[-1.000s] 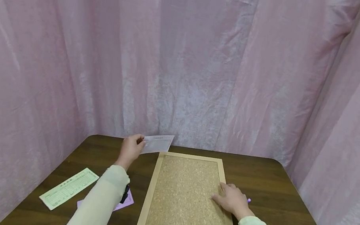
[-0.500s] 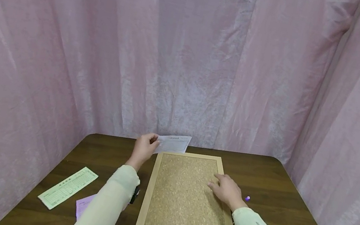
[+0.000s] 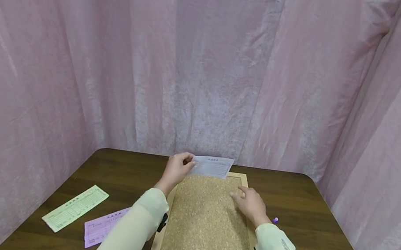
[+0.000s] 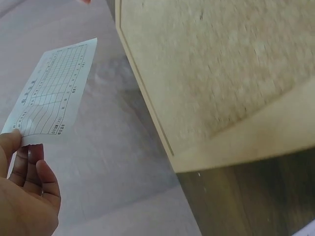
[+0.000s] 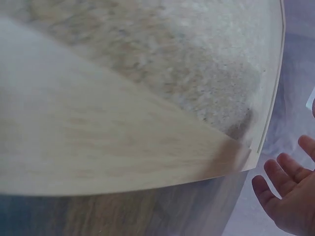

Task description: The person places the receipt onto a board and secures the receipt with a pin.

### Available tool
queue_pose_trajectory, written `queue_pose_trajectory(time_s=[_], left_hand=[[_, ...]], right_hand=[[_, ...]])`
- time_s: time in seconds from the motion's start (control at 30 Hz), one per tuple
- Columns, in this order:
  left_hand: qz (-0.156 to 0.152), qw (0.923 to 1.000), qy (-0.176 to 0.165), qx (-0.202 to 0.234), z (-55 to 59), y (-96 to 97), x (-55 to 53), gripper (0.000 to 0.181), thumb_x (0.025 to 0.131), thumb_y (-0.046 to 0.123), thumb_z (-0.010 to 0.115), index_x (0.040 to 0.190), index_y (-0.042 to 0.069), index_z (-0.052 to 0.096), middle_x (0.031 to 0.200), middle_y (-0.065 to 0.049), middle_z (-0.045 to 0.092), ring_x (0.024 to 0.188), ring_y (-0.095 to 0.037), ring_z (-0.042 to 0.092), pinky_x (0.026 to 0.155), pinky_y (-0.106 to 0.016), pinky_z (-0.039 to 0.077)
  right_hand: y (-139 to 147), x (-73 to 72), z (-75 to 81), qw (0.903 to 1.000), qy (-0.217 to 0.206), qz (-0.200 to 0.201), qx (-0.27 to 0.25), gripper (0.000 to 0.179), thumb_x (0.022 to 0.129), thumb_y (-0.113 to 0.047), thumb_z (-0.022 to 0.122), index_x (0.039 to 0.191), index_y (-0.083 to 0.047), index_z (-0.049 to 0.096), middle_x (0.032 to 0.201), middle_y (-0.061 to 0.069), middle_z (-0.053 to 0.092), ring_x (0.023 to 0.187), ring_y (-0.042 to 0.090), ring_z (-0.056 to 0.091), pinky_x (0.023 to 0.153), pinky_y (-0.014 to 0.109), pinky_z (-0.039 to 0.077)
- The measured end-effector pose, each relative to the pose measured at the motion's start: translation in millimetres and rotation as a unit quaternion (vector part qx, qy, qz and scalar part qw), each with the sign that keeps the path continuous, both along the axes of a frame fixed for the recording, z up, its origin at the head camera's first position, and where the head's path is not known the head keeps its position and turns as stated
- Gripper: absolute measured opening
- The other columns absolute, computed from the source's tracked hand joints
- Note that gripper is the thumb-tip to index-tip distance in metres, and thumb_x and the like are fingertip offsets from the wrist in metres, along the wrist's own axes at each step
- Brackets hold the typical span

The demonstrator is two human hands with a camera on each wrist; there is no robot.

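Observation:
Between thumb and fingers my left hand pinches one end of a white printed paper slip, held over the far end of a wood-framed cork board. Ruled lines and a printed heading show on the slip in the left wrist view. My right hand hovers over the board's right side with its fingers spread loosely and nothing in them. In the right wrist view the right hand's fingers appear at the right edge, apart from the board's frame.
A green printed slip and a purple printed slip lie on the dark wooden table left of the board; my left sleeve partly covers the purple one. A small purple push pin lies right of the board. Pink curtains surround the table.
My left hand has carried the white slip rightward, from beside the board to over its far end. My right hand has moved slightly left and farther up the board, uncovering the push pin.

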State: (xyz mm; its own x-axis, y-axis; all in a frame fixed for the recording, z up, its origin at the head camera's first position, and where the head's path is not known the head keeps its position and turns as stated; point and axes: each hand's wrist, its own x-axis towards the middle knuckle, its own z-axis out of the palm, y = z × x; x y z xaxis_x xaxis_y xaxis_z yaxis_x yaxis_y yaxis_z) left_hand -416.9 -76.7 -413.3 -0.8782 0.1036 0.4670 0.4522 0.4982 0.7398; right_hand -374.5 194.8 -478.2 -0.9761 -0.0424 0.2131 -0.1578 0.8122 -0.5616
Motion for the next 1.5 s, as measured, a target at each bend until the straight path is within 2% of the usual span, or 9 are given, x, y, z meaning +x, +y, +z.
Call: queue_pose_trajectory(time_s=[0.27,0.47,0.7,0.8,0.9,1.0,1.07,1.33,1.5], left_hand=[[-0.020,0.9997,0.013,0.006,-2.2,15.0,5.6,0.007,0.092,0.009,0.072,0.096,0.004,0.072,0.086,-0.003,0.067,0.076,-0.013,0.057,0.068,-0.029,0.050],[-0.034,0.9989,0.026,0.018,-1.3,22.2,9.4,0.006,0.091,0.008,0.073,0.093,0.002,0.072,0.081,-0.004,0.066,0.073,-0.012,0.055,0.066,-0.027,0.048],[-0.029,0.9992,0.007,0.027,-1.7,26.8,10.5,0.007,0.091,0.008,0.072,0.095,0.003,0.073,0.082,-0.003,0.066,0.073,-0.011,0.055,0.066,-0.026,0.048],[-0.028,0.9989,-0.008,0.036,-2.8,27.0,10.2,0.008,0.091,0.009,0.072,0.096,0.003,0.073,0.084,-0.003,0.066,0.074,-0.011,0.056,0.067,-0.026,0.048],[-0.027,0.9985,-0.012,0.047,-4.9,26.0,9.0,0.007,0.091,0.008,0.072,0.096,0.002,0.073,0.084,-0.004,0.066,0.074,-0.012,0.055,0.067,-0.027,0.048],[-0.021,0.9981,-0.014,0.056,-8.2,23.7,7.0,0.008,0.091,0.008,0.072,0.095,0.001,0.073,0.084,-0.005,0.065,0.075,-0.012,0.055,0.067,-0.026,0.048],[-0.012,0.9977,-0.019,0.063,-10.7,21.6,5.6,0.007,0.091,0.007,0.072,0.095,0.001,0.073,0.084,-0.005,0.065,0.075,-0.012,0.055,0.067,-0.026,0.048],[0.026,0.9946,-0.052,0.086,-23.9,13.1,-1.3,0.008,0.090,0.004,0.073,0.095,-0.002,0.073,0.081,-0.006,0.063,0.075,-0.016,0.054,0.069,-0.031,0.048],[0.059,0.9920,-0.072,0.086,-30.7,9.8,-6.3,0.012,0.088,0.002,0.072,0.100,-0.002,0.074,0.084,-0.007,0.066,0.078,-0.018,0.059,0.072,-0.033,0.050]], right_hand=[[0,-9.4,1.0,0.9989,-0.015,-0.008,-0.044,0.054,0.100,-0.038,0.057,0.140,-0.001,0.055,0.138,0.028,0.053,0.126,0.048,0.049,0.100,0.061,0.040],[0,-12.5,2.8,0.9945,-0.021,-0.021,-0.100,0.056,0.102,-0.038,0.055,0.140,0.003,0.052,0.139,0.026,0.053,0.124,0.046,0.052,0.101,0.059,0.041],[4,-12.1,8.3,0.9860,-0.038,-0.036,-0.159,0.053,0.103,-0.035,0.053,0.138,0.005,0.053,0.140,0.026,0.052,0.126,0.045,0.050,0.101,0.058,0.042],[5,-13.5,7.9,0.9856,-0.031,-0.048,-0.159,0.045,0.102,-0.032,0.056,0.130,0.003,0.061,0.133,0.025,0.058,0.122,0.043,0.054,0.098,0.056,0.044],[5,-14.5,6.6,0.9853,-0.026,-0.063,-0.157,0.034,0.101,-0.028,0.059,0.116,0.000,0.069,0.121,0.021,0.065,0.105,0.037,0.060,0.087,0.050,0.048],[3,-14.3,5.2,0.9852,-0.022,-0.071,-0.155,0.027,0.099,-0.025,0.062,0.106,-0.002,0.072,0.108,0.015,0.070,0.089,0.029,0.060,0.075,0.042,0.048],[3,-13.4,5.0,0.9859,-0.019,-0.071,-0.150,0.024,0.097,-0.024,0.063,0.101,-0.002,0.073,0.102,0.012,0.071,0.086,0.027,0.060,0.072,0.039,0.047],[0,-6.8,2.7,0.9888,-0.044,-0.044,-0.136,0.022,0.094,-0.021,0.066,0.093,0.000,0.074,0.079,0.002,0.063,0.073,0.020,0.052,0.064,0.032,0.041],[-5,-4.1,5.1,0.9880,-0.068,-0.030,-0.135,0.022,0.092,-0.018,0.067,0.089,0.003,0.073,0.075,0.000,0.059,0.069,0.017,0.047,0.062,0.030,0.039]])
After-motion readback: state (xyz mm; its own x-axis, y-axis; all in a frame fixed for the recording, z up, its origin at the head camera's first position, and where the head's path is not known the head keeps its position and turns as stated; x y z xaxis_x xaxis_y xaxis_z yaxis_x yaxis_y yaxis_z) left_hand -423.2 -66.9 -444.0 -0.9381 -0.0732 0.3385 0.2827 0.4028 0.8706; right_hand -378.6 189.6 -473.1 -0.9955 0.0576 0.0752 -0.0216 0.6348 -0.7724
